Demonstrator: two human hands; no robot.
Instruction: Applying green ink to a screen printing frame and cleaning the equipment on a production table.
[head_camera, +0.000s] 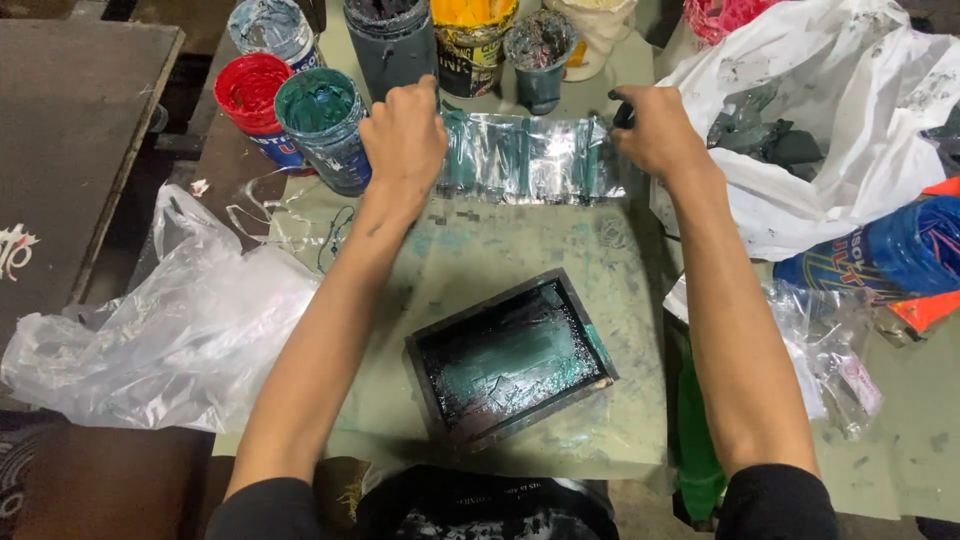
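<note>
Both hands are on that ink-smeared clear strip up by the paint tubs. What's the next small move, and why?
Probably lift the clear plastic strip straight up, kept taut. The left hand and right hand grip its opposite ends, it lies flat on the table, and green ink streaks it. The green ink tub stands close beside the left hand, so sliding sideways risks a bump.

1. A small dark screen frame (512, 358) smeared with green ink lies nearer the body, between the forearms.
2. Open paint tubs stand beyond the knuckles: red (250, 92), green (322, 120), grey (390, 38), yellow (472, 35).
3. A crumpled clear bag (170, 330) lies outside the left forearm.
4. A white bag (830, 130), possibly holding dark rags, sits beyond the right wrist.
</note>
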